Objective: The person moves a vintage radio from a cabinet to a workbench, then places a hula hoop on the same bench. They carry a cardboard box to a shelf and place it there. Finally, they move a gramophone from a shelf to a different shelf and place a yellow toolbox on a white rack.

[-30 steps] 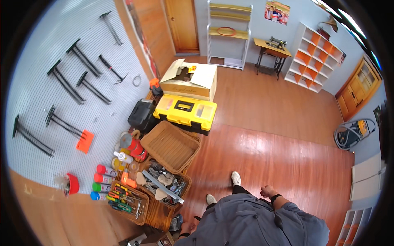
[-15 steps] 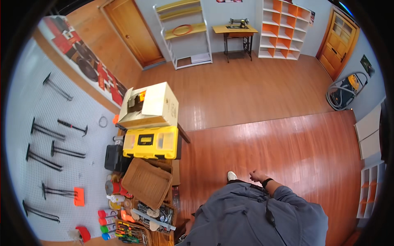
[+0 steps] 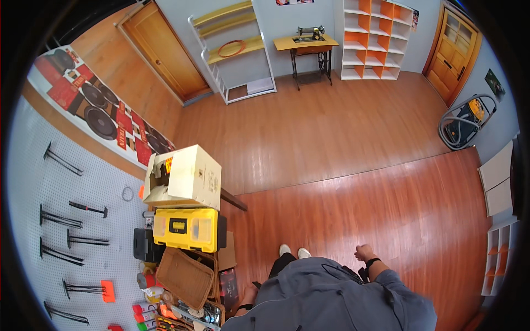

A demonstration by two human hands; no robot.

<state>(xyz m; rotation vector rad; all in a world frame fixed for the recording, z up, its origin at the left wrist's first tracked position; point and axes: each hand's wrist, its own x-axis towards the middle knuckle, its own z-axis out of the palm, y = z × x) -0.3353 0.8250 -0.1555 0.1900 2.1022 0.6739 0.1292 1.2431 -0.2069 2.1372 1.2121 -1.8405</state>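
Observation:
My left hand (image 3: 250,294) hangs low beside my body, close to the workbench's right side. Its fingers look curled around a small dark object (image 3: 256,284) that I cannot make out. Out to the right, my right hand (image 3: 364,253) is held over the floor with its fingers loosely curled in and nothing visible in them. A black band (image 3: 373,261) is on the right wrist. Nearest the left hand are a wicker basket (image 3: 185,277) tilted on the bench and a dark box (image 3: 229,287) below the bench edge.
A yellow toolbox (image 3: 187,243) and an open cardboard box (image 3: 194,177) stand along the bench. The pegboard (image 3: 105,237) holds hooks and a hammer (image 3: 88,208). Farther off are a shelf rack (image 3: 237,52), a sewing machine table (image 3: 305,44), a cubby shelf (image 3: 375,41) and a vacuum cleaner (image 3: 466,124).
My view has shifted forward along the bench, and both shoes now show. The left hand has come into clearer view. My right hand stays loosely curled, slightly lower and farther right.

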